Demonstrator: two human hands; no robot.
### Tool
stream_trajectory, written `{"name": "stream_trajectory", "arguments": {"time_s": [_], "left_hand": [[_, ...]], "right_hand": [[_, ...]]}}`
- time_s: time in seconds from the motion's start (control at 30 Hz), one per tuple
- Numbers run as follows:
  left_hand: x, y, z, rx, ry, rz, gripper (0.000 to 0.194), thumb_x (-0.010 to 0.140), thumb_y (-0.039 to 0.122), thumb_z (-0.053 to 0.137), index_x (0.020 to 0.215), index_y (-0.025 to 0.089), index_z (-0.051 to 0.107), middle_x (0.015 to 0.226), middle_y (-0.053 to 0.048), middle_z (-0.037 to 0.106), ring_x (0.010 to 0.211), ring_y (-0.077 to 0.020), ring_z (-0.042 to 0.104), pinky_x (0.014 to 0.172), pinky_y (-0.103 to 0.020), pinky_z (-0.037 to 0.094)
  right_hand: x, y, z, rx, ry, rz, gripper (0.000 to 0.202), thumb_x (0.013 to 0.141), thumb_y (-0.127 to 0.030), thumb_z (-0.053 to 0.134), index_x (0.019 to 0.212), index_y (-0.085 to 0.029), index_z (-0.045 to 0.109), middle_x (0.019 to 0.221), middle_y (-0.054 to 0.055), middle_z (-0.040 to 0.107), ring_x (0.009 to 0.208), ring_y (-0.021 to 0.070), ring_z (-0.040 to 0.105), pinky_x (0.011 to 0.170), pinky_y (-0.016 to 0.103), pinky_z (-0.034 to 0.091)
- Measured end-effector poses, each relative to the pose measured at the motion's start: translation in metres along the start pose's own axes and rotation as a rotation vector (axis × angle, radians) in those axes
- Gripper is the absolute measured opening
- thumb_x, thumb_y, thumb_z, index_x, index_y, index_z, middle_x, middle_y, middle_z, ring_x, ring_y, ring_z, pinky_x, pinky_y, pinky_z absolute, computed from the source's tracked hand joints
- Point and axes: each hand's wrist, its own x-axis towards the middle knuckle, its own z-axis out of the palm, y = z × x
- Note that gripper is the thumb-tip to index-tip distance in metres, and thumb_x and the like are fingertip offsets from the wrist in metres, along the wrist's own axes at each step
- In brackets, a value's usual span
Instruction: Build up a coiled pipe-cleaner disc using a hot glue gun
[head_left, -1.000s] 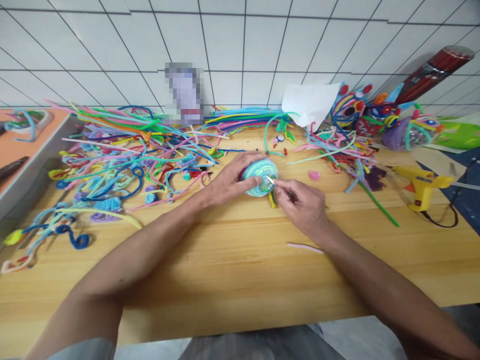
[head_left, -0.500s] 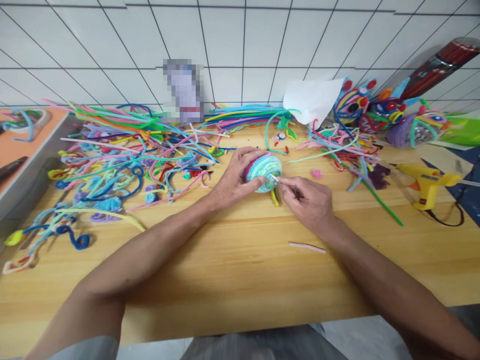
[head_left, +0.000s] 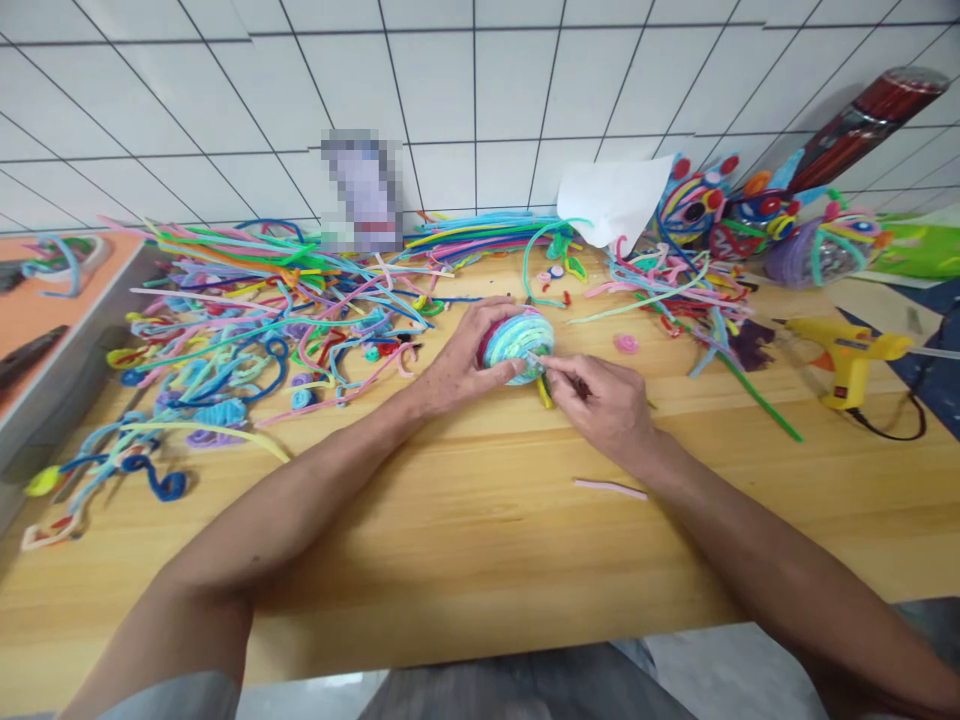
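A round ball wound with light blue, green and dark red pipe cleaners (head_left: 517, 342) is at the middle of the table. My left hand (head_left: 461, 362) is wrapped round its left side, thumb across the front. My right hand (head_left: 600, 400) is closed at the ball's lower right, thumb and forefinger pinching a small pale piece against the surface. A yellow strip (head_left: 544, 393) sticks out below the ball. A short pink pipe cleaner (head_left: 611, 488) lies on the wood nearer to me.
Tangled pipe cleaners (head_left: 217, 350) cover the left of the table. More lie at the back right, near decorated figures (head_left: 821, 250). A yellow glue gun (head_left: 847, 360) with a cord sits at the right. A grey-edged orange tray (head_left: 105, 300) stands far left.
The view has shifted slightly. My right fingertips are closer in against the ball, and less of the pale piece shows between them. My left hand keeps its hold.
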Motion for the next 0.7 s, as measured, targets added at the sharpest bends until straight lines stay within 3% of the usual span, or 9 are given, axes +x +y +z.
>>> {"name": "stream_trajectory", "arguments": {"time_s": [0.7], "left_hand": [[0.0014, -0.0033, -0.0055, -0.032, -0.026, 0.025, 0.065, 0.100, 0.051, 0.074, 0.155, 0.025, 0.050, 0.157, -0.015, 0.055, 0.154, -0.0310, 0.049, 0.131, -0.050, 0.040]], "right_hand": [[-0.0042, 0.0028, 0.0028, -0.004, 0.002, 0.028, 0.022, 0.098, -0.010, 0.064, 0.109, -0.024, 0.077, 0.075, -0.002, 0.077, 0.054, 0.0115, 0.063, 0.056, 0.025, 0.050]]}}
